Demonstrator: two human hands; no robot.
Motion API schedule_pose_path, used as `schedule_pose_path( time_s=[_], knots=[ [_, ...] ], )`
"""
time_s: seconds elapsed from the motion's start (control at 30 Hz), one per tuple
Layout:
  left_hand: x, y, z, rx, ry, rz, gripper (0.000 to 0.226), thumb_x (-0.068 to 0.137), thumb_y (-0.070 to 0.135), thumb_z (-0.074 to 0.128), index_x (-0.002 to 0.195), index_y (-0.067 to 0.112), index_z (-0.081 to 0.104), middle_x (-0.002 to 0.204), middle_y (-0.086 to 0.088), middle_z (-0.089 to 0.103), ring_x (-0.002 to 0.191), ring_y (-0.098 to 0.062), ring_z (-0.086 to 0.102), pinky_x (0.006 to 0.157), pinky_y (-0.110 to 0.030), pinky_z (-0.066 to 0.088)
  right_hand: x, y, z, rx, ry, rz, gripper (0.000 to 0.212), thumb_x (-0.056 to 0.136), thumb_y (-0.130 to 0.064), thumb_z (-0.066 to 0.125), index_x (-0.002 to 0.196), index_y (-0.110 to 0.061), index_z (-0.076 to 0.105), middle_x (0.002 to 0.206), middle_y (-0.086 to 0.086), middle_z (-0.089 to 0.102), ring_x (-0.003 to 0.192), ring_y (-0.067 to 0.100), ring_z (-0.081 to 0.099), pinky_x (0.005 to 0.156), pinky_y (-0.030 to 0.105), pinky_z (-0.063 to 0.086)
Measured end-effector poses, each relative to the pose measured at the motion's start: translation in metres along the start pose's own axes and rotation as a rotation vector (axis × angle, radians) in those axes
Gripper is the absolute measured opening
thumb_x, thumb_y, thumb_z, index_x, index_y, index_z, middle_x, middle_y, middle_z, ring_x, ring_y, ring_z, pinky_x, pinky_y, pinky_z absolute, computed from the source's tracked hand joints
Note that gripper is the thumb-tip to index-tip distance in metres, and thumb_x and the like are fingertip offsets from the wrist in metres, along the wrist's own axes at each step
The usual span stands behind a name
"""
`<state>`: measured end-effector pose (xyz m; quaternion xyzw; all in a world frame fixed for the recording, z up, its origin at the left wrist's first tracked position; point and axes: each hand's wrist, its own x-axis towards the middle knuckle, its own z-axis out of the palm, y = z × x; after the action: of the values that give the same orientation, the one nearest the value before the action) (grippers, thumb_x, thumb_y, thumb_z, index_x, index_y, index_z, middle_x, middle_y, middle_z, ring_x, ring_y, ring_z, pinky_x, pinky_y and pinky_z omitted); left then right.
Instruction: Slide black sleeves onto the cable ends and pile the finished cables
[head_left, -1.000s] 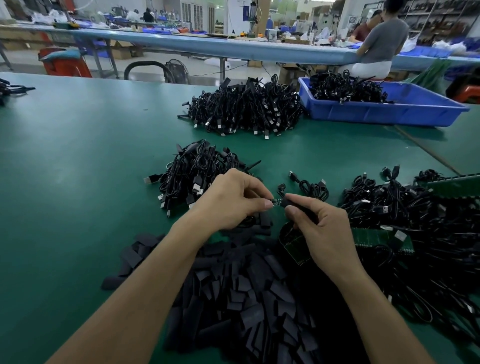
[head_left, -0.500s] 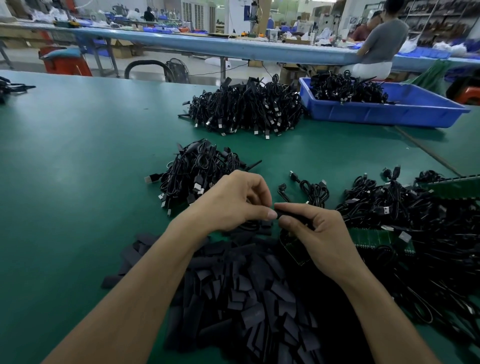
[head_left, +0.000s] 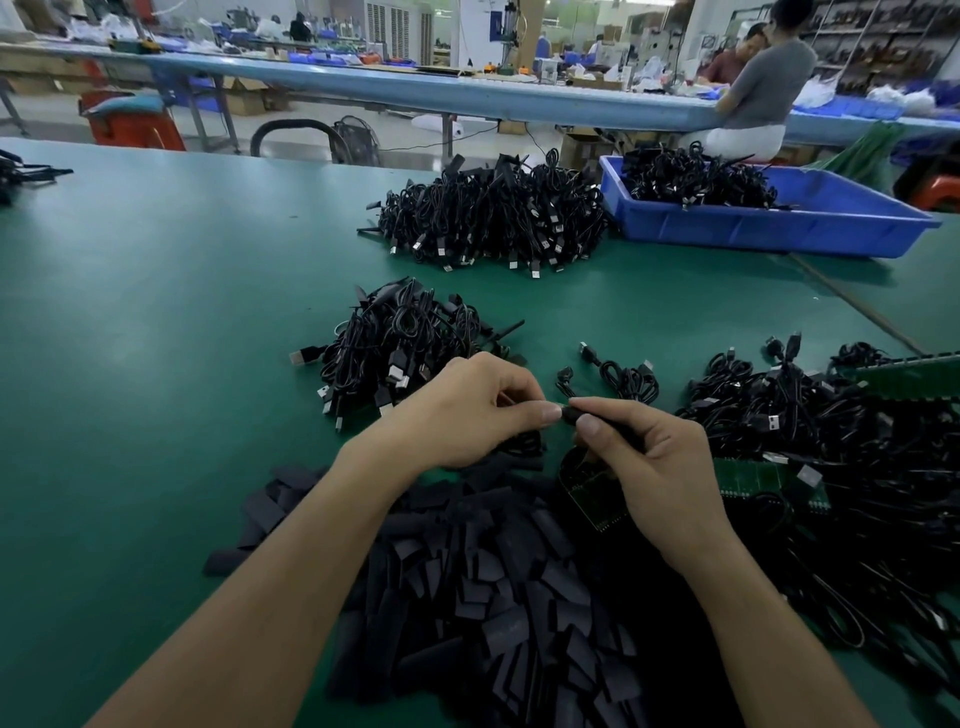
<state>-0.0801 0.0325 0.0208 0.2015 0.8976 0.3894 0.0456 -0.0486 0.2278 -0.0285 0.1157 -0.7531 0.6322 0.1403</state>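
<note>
My left hand (head_left: 467, 410) and my right hand (head_left: 652, 457) meet above the green table (head_left: 156, 364). Between their fingertips is a short black sleeve (head_left: 571, 414) on a cable end: the right thumb and forefinger pinch the sleeve, the left thumb and fingers pinch the part just left of it. Below my forearms lies a heap of loose black sleeves (head_left: 493, 582). A pile of black cables (head_left: 395, 343) sits just beyond my left hand. A tangle of cables (head_left: 831, 441) spreads to the right.
A larger cable pile (head_left: 493, 213) lies farther back, beside a blue tray (head_left: 779, 223) holding more cables. A single coiled cable (head_left: 626, 376) lies beyond my right hand. Green circuit boards (head_left: 758, 478) show under the right tangle. A person sits at a bench behind.
Both hands have shifted slightly right and their fingertips have closed together on the sleeve. The piles have not moved.
</note>
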Motion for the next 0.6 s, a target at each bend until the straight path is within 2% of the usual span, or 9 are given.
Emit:
schedule_pose_path(
  time_s=[0.1, 0.2, 0.27, 0.37, 0.47, 0.6],
  knots=[
    [0.0002, 0.0007, -0.0013, 0.001, -0.028, 0.004, 0.019, 0.098, 0.036, 0.061, 0.091, 0.024, 0.074, 0.08, 0.003, 0.072, 0.054, 0.002, 0.049, 0.055, -0.013, 0.04, 0.0001, 0.0, -0.0001, 0.023, 0.02, 0.027, 0.026, 0.091, -0.006, 0.069, 0.094, -0.03, 0.077, 0.083, -0.003, 0.077, 0.076, 0.013, 0.072, 0.068, 0.018, 0.054],
    [-0.0001, 0.0011, 0.0004, -0.068, -0.057, -0.014, 0.024, 0.101, 0.034, 0.057, 0.089, 0.022, 0.073, 0.073, 0.005, 0.073, 0.052, -0.003, 0.05, 0.053, -0.016, 0.039, 0.0003, -0.0006, 0.0006, 0.03, 0.021, 0.04, 0.025, 0.091, -0.005, 0.068, 0.095, -0.028, 0.077, 0.084, -0.001, 0.077, 0.079, 0.017, 0.072, 0.072, 0.02, 0.057],
    [0.0004, 0.0012, 0.0011, -0.1, -0.047, -0.034, 0.03, 0.102, 0.037, 0.053, 0.087, 0.022, 0.074, 0.065, 0.008, 0.07, 0.051, -0.01, 0.048, 0.052, -0.023, 0.04, 0.0001, -0.0016, 0.0012, 0.036, 0.026, 0.045, 0.025, 0.091, -0.004, 0.068, 0.095, -0.028, 0.077, 0.084, -0.002, 0.077, 0.079, 0.014, 0.072, 0.071, 0.019, 0.055],
    [0.0014, -0.0008, 0.0009, -0.099, -0.025, -0.035, 0.03, 0.102, 0.036, 0.055, 0.084, 0.023, 0.075, 0.059, 0.011, 0.066, 0.048, -0.007, 0.046, 0.049, -0.02, 0.039, -0.0006, -0.0028, 0.0018, 0.04, 0.022, 0.045, 0.026, 0.091, -0.004, 0.068, 0.095, -0.028, 0.077, 0.086, -0.003, 0.078, 0.08, 0.013, 0.072, 0.072, 0.018, 0.055],
    [0.0, -0.0015, 0.0007, -0.116, -0.04, -0.036, 0.027, 0.101, 0.034, 0.058, 0.085, 0.02, 0.074, 0.062, 0.01, 0.068, 0.043, -0.004, 0.043, 0.044, -0.018, 0.036, -0.0018, -0.0035, 0.0018, 0.013, 0.001, 0.035, 0.026, 0.09, -0.006, 0.07, 0.098, -0.03, 0.076, 0.091, -0.007, 0.078, 0.087, 0.011, 0.073, 0.076, 0.017, 0.055],
    [-0.0014, -0.0012, 0.0002, -0.113, -0.051, -0.028, 0.026, 0.1, 0.032, 0.059, 0.08, 0.021, 0.071, 0.067, 0.008, 0.071, 0.045, -0.009, 0.043, 0.045, -0.023, 0.035, -0.0027, -0.0033, 0.0018, -0.053, -0.028, 0.003, 0.028, 0.09, -0.012, 0.072, 0.103, -0.037, 0.074, 0.099, -0.016, 0.076, 0.096, 0.002, 0.07, 0.082, 0.016, 0.053]
  ],
)
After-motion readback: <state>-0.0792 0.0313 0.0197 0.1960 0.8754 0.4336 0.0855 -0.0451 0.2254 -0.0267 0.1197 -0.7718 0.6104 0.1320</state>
